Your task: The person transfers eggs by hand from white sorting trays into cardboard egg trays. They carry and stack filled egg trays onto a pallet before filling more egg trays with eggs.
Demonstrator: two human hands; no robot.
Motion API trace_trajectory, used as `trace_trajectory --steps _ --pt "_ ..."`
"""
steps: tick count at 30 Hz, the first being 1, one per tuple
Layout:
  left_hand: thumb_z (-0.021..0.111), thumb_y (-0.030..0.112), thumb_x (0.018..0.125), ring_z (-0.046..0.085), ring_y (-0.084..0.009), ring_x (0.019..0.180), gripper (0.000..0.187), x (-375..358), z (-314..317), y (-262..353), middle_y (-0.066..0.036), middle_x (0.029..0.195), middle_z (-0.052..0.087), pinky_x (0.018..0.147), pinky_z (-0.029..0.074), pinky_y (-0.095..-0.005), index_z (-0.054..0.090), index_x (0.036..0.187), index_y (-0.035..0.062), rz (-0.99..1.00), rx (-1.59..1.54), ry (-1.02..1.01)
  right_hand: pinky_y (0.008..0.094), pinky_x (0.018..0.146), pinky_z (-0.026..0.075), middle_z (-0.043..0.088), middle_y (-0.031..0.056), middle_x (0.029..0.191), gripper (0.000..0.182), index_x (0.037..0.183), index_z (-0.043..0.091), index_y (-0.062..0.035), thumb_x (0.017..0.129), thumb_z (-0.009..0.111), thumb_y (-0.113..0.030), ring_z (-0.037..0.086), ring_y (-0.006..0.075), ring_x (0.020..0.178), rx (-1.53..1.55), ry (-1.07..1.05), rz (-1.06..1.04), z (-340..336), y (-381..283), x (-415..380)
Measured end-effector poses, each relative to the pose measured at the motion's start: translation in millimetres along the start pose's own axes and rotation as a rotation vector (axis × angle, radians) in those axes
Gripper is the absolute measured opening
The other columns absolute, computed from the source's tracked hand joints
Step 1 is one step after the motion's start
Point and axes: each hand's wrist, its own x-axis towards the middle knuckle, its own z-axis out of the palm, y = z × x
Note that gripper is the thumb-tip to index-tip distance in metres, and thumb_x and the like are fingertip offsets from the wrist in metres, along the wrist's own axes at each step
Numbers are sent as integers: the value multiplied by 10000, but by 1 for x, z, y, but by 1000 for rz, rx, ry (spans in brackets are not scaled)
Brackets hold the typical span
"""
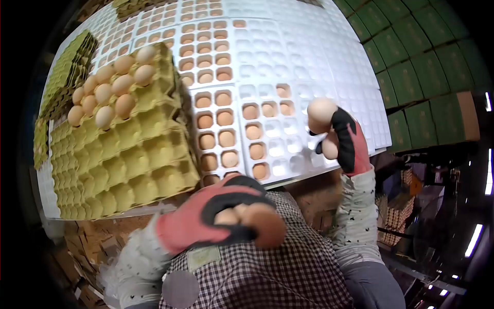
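Observation:
Several brown eggs (265, 225) sit in my left hand (211, 213), whose gloved fingers are closed around them in front of my checked apron. My right hand (350, 136), in a red and black glove, grips eggs (322, 110) over the white foam tray (303, 129). One of these eggs shows at the fingertips and another lower by the palm. Some cups of this tray hold eggs (256, 151), mostly in its left column and upper part. To the left, a stack of yellow egg cartons (128, 170) carries several eggs (104, 93) on its far part.
More white foam trays (309, 46) cover the table, those at the left filled with eggs (205, 62). Another pile of yellow cartons (69, 72) stands at the far left. Green boxes (422, 67) are stacked beyond the table's right edge. Brown cardboard (98, 239) lies below the near edge.

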Motion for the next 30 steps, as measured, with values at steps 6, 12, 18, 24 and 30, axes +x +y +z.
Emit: trace_trajectory --steps 6,12,18,24,30 --pt "824 324 622 612 -314 935 590 114 56 -107 -168 1256 502 784 508 -408 627 1148 145 -162 1313 7 375 839 528 580 140 1169 543 1226 625 -164 728 781 -315 632 290 1001 -1203 -13 -121 -75 89 -43" --pt "725 298 719 615 -313 848 477 137 56 -118 -142 1175 533 727 499 -415 625 1149 118 -100 1403 51 393 873 507 551 159 1251 544 1198 619 -174 711 782 -353 580 328 1079 -1244 -285 -427 -56 120 -15" --pt "594 52 835 563 -378 1090 423 170 20 -161 -206 1195 577 949 450 -415 570 1256 24 78 1100 679 410 831 498 583 127 1074 598 1235 581 -110 720 745 -367 584 293 974 -1264 -334 -588 -46 146 41" --pt "561 70 891 449 -402 1257 479 162 26 -200 -209 1374 421 1027 381 -485 469 1358 27 29 1046 806 421 910 433 529 79 1198 617 1290 526 -119 787 713 -423 516 301 1111 -918 -27 -580 -19 142 73" --pt "656 12 761 496 -418 1202 523 76 68 -51 -245 1377 428 1029 403 -477 501 1260 9 76 1065 229 434 809 457 568 77 995 217 991 627 -157 783 579 -197 567 292 956 -1201 48 -719 6 191 111"
